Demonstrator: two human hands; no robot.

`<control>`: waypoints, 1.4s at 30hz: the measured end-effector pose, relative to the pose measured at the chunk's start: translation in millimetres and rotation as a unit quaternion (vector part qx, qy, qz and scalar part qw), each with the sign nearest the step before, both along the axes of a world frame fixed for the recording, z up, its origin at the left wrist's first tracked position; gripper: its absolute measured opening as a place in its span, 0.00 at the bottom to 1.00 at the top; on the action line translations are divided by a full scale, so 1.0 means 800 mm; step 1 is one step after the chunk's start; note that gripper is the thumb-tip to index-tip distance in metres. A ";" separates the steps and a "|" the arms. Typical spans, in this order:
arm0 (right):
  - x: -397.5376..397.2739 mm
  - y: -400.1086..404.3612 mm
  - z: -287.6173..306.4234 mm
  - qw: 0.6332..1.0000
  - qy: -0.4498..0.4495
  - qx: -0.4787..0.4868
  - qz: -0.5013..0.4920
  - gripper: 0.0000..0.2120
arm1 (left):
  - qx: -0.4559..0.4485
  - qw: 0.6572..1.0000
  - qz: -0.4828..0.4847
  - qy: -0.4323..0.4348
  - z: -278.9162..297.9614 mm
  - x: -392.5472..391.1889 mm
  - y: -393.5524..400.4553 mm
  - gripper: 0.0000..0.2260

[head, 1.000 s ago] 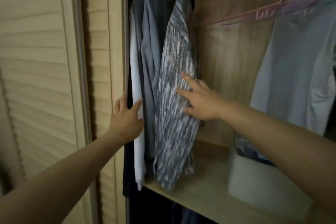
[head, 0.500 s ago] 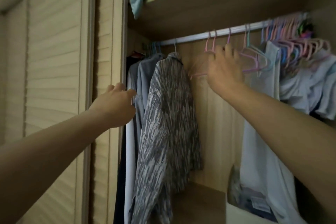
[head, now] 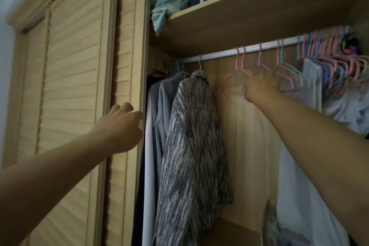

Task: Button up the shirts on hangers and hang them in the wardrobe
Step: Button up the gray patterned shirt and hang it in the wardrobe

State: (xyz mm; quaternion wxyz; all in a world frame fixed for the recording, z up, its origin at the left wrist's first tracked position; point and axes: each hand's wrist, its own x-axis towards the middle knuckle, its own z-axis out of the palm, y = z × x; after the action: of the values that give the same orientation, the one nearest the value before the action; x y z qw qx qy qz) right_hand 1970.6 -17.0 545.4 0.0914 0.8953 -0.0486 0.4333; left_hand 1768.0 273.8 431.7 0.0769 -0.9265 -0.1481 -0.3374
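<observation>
Fetching the next hanger: right hand (head: 259, 86) grips a pink hanger (head: 233, 78) at two o'clock, needing an unhooking lift; left hand (head: 119, 126) loosely curled, empty.

Wardrobe door (head: 75, 90), left of frame: pale wood-look louvred slats, matt. Shelf (head: 249, 12), upper right: same light wood-grain board, matt, smooth. Rail (head: 219, 54): pale, ribbed, slight sheen, looks like metal. Hangers (head: 237, 72), centre right: thin pink and lilac coated wire, smooth. Patterned shirt (head: 195, 136), centre: soft grey streaked cloth, matt. Bundle (head: 167, 0), top: mint-green cloth, creased.
</observation>
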 end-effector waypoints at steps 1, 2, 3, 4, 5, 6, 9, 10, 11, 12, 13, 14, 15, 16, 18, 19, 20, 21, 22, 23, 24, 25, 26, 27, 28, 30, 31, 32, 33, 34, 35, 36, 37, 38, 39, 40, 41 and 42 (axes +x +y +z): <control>0.002 0.002 0.000 1.000 0.007 -0.005 0.014 0.24 | 0.006 1.000 0.001 -0.001 0.003 0.002 -0.001 0.23; 0.002 0.004 0.000 1.000 0.010 -0.014 0.022 0.22 | 0.009 1.000 0.003 -0.005 0.006 0.004 -0.003 0.23; 0.004 0.007 -0.001 0.999 0.000 -0.029 0.018 0.21 | 0.010 1.000 0.004 -0.010 0.010 0.005 -0.005 0.22; 0.005 0.009 -0.002 0.999 -0.014 -0.037 0.002 0.20 | 0.012 1.000 0.005 -0.014 0.013 0.006 -0.007 0.21; 0.007 0.010 -0.003 0.998 -0.029 -0.044 -0.018 0.20 | 0.015 1.000 0.006 -0.017 0.015 0.007 -0.008 0.21; 0.010 0.010 -0.003 0.997 -0.044 -0.059 -0.039 0.20 | 0.018 1.000 0.008 -0.019 0.017 0.008 -0.009 0.20; 0.021 0.003 0.001 0.993 -0.067 -0.068 -0.069 0.16 | 0.028 0.999 0.012 -0.021 0.018 0.006 -0.010 0.21; 0.027 -0.002 0.003 0.993 -0.072 -0.063 -0.073 0.15 | 0.031 0.999 0.013 -0.022 0.018 0.005 -0.009 0.21; 0.033 -0.006 0.005 0.993 -0.079 -0.056 -0.074 0.15 | 0.033 0.999 0.014 -0.023 0.018 0.004 -0.009 0.22; 0.036 -0.010 0.006 0.992 -0.084 -0.051 -0.073 0.14 | 0.034 0.999 0.014 -0.025 0.019 0.003 -0.008 0.22; 0.037 -0.012 0.007 0.992 -0.089 -0.051 -0.076 0.13 | 0.033 0.999 0.015 -0.027 0.019 0.002 -0.008 0.22; 0.037 -0.013 0.007 0.991 -0.091 -0.055 -0.080 0.13 | 0.032 0.999 0.016 -0.029 0.020 0.002 -0.008 0.22; 0.036 -0.013 0.008 0.991 -0.090 -0.060 -0.083 0.13 | 0.032 0.999 0.016 -0.030 0.020 0.001 -0.008 0.22; 0.034 -0.014 0.009 0.990 -0.089 -0.067 -0.089 0.13 | 0.032 0.999 0.016 -0.031 0.021 0.001 -0.008 0.22; 0.032 -0.016 0.011 0.987 -0.098 -0.085 -0.100 0.14 | 0.033 0.999 0.015 -0.034 0.022 0.001 -0.010 0.21; 0.032 -0.017 0.013 0.985 -0.107 -0.091 -0.105 0.16 | 0.033 0.999 0.014 -0.034 0.022 0.002 -0.011 0.21; 0.033 -0.019 0.014 0.982 -0.117 -0.095 -0.109 0.17 | 0.033 0.999 0.014 -0.034 0.021 0.003 -0.012 0.21; 0.035 -0.022 0.014 0.981 -0.129 -0.099 -0.109 0.17 | 0.034 0.999 0.014 -0.032 0.020 0.005 -0.013 0.21; 0.038 -0.026 0.014 0.979 -0.132 -0.105 -0.112 0.18 | 0.036 0.999 0.015 -0.031 0.019 0.006 -0.015 0.21; 0.040 -0.031 0.014 0.978 -0.131 -0.111 -0.115 0.17 | 0.039 0.999 0.016 -0.031 0.017 0.008 -0.015 0.21; 0.043 -0.036 0.012 0.978 -0.127 -0.115 -0.116 0.17 | 0.040 0.999 0.017 -0.030 0.016 0.009 -0.016 0.20; 0.045 -0.042 0.010 0.978 -0.125 -0.118 -0.115 0.16 | 0.040 0.999 0.018 -0.028 0.014 0.011 -0.015 0.20; 0.046 -0.047 0.008 0.978 -0.129 -0.122 -0.110 0.15 | 0.039 0.999 0.020 -0.026 0.013 0.012 -0.014 0.20; 0.047 -0.053 0.006 0.977 -0.135 -0.128 -0.101 0.14 | 0.038 0.999 0.022 -0.025 0.013 0.013 -0.013 0.20; 0.047 -0.057 0.005 0.977 -0.139 -0.137 -0.089 0.14 | 0.036 0.999 0.023 -0.025 0.012 0.014 -0.011 0.20; 0.046 -0.061 0.005 0.975 -0.139 -0.160 -0.061 0.15 | 0.034 0.999 0.023 -0.023 0.013 0.018 -0.008 0.19; 0.043 -0.061 0.006 0.974 -0.140 -0.170 -0.051 0.15 | 0.033 0.999 0.024 -0.021 0.013 0.020 -0.007 0.19; 0.037 -0.059 0.008 0.972 -0.142 -0.180 -0.042 0.15 | 0.031 0.999 0.025 -0.019 0.013 0.022 -0.006 0.18; 0.032 -0.055 0.009 0.972 -0.140 -0.186 -0.032 0.13 | 0.029 0.999 0.026 -0.019 0.013 0.024 -0.005 0.18; 0.028 -0.050 0.010 0.975 -0.131 -0.180 -0.014 0.11 | 0.029 0.999 0.028 -0.020 0.013 0.026 -0.005 0.17; 0.025 -0.043 0.010 0.979 -0.121 -0.162 0.017 0.10 | 0.030 0.999 0.029 -0.021 0.014 0.027 -0.005 0.17; 0.022 -0.035 0.011 0.983 -0.114 -0.135 0.053 0.09 | 0.032 0.999 0.030 -0.019 0.014 0.028 -0.007 0.16; 0.020 -0.027 0.012 0.985 -0.108 -0.104 0.086 0.09 | 0.035 0.999 0.029 -0.018 0.015 0.030 -0.009 0.16; 0.018 -0.019 0.014 0.986 -0.105 -0.071 0.113 0.09 | 0.037 0.999 0.028 -0.018 0.015 0.031 -0.012 0.16; 0.015 -0.010 0.018 0.985 -0.105 -0.040 0.133 0.09 | 0.039 0.999 0.027 -0.019 0.017 0.031 -0.014 0.16; 0.011 -0.003 0.020 0.982 -0.108 -0.015 0.151 0.09 | 0.041 0.999 0.024 -0.018 0.017 0.030 -0.017 0.17; 0.009 0.003 0.021 0.980 -0.116 0.006 0.162 0.10 | 0.041 0.999 0.018 -0.018 0.017 0.028 -0.019 0.17; 0.008 0.008 0.019 0.978 -0.123 0.021 0.169 0.11 | 0.037 0.999 0.010 -0.019 0.016 0.026 -0.021 0.17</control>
State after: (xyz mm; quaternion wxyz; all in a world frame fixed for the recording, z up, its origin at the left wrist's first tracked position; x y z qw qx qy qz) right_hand 1976.7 -10.4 560.4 -0.0085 0.8322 0.0832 0.5481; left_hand 1788.7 256.7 444.4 0.1121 -0.9148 -0.1461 -0.3595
